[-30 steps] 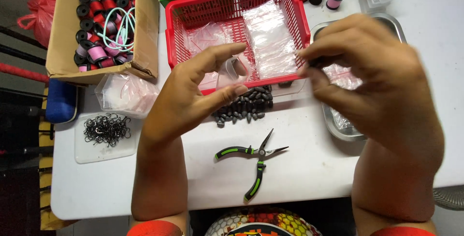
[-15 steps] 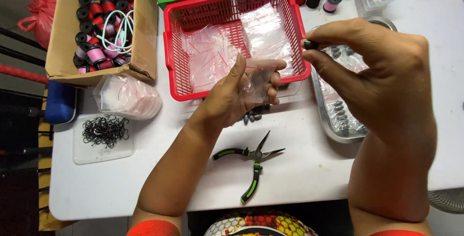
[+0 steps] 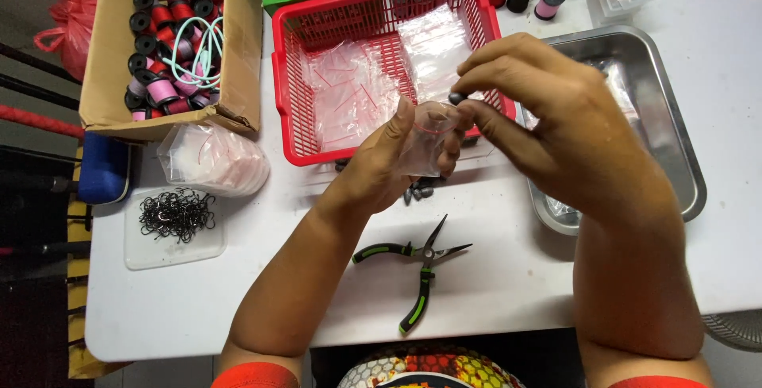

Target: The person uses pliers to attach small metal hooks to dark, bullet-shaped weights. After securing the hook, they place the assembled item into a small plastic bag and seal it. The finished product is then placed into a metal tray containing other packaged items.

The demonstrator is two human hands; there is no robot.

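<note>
Clear bag (image 3: 426, 135) pinched in left hand (image 3: 389, 167), right hand (image 3: 548, 118) pinching dark weight (image 3: 456, 97) above its mouth, over red basket (image 3: 279, 94) edge

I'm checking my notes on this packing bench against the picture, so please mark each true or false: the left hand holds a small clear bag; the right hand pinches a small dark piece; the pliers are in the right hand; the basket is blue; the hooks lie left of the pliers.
1. The left hand holds a small clear bag. True.
2. The right hand pinches a small dark piece above the bag. True.
3. The pliers are in the right hand. False: they lie on the white table, untouched.
4. The basket is blue. False: it is red.
5. The hooks lie left of the pliers. True.
</note>
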